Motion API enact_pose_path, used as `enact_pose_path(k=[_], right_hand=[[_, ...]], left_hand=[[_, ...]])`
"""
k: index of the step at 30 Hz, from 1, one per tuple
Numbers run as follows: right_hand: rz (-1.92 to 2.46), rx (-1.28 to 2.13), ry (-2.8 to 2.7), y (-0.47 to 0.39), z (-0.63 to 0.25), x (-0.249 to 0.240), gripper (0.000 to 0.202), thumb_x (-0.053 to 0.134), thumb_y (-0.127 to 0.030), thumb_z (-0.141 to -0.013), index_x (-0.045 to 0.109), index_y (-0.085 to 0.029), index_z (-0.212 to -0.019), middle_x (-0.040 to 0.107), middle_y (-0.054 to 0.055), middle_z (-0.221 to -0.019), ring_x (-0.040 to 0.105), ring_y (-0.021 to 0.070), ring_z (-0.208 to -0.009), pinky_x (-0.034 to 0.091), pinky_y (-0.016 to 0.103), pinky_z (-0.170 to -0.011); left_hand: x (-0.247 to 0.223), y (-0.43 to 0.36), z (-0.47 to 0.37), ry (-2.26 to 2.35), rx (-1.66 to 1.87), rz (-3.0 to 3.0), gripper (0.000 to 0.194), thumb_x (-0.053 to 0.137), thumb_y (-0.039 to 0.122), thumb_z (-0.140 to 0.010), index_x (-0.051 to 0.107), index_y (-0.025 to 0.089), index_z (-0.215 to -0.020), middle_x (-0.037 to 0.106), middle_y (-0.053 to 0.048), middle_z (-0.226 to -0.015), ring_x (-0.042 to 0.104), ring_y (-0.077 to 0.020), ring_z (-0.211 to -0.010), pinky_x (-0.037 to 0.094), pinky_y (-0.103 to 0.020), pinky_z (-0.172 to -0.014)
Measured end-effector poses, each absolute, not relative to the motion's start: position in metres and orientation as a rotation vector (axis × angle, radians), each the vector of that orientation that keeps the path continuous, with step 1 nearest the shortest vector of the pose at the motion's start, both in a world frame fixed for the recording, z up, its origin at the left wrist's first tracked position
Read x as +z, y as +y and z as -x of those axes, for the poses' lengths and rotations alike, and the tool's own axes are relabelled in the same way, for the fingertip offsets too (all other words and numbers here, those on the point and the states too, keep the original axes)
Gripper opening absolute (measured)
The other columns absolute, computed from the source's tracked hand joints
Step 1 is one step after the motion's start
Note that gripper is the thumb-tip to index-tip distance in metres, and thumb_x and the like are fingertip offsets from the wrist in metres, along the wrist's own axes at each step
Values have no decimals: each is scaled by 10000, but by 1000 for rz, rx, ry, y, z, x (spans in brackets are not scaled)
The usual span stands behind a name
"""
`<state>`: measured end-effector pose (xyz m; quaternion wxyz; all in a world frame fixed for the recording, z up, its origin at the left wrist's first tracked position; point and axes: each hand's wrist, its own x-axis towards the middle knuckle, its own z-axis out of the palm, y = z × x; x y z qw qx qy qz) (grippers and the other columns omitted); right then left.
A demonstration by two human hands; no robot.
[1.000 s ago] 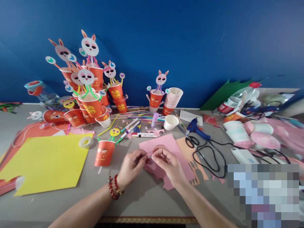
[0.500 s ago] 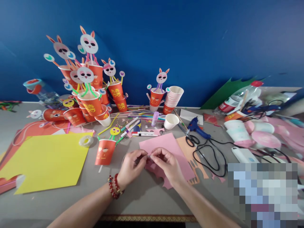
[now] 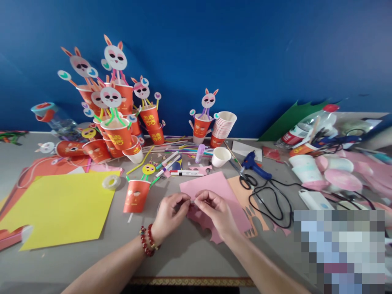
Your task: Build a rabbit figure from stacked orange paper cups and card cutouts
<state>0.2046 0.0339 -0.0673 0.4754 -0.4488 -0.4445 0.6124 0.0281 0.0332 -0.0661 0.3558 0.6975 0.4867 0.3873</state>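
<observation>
Little had changed over the last second: the left hand [image 3: 170, 216] and right hand [image 3: 219, 213] stayed close together above the pink sheet [image 3: 203, 183], so the fine work there was judged unfinished. Thumb and fingers of each appeared pinched on a small pale piece [image 3: 192, 201], too small to identify, located between the two hands; the red cup [image 3: 136, 197] stood apart, to their left.
</observation>
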Motion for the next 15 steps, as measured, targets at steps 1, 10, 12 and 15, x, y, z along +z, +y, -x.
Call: enact_pose_path(k=[1,10,12,15], right_hand=[[1100,1490,-1094,34,-205,-67,209,796,-380,-767,685,-202,-766,669,12,-840,594,166,-780,451,269,-727],[1136,1484,-1088,34,-204,-68,258,799,-425,-749,673,-200,-765,655,13,-848,590,160,-740,470,257,-658],[1137,1471,-1102,34,-204,-68,261,800,-426,-751,673,-198,-763,657,15,-838,591,159,-731,472,254,-644],[1141,1451,-1131,35,-204,-66,261,793,-427,-763,672,-196,-756,663,20,-830,595,160,-719,482,262,-649]], left_hand=[[-66,33,-28,1257,1002,-1801,174,510,200,-913,656,185,-818,666,2,-698,579,-121,-624,429,-213,-625],[-62,32,-29,1251,1011,-1793,177,512,199,-901,663,186,-809,673,0,-692,586,-124,-620,432,-211,-620],[-61,32,-29,1250,1013,-1788,177,513,199,-896,666,188,-808,675,-1,-692,588,-128,-620,437,-214,-622],[-61,31,-29,1245,1010,-1786,188,506,203,-900,671,191,-810,678,-4,-692,593,-133,-621,444,-220,-625]])
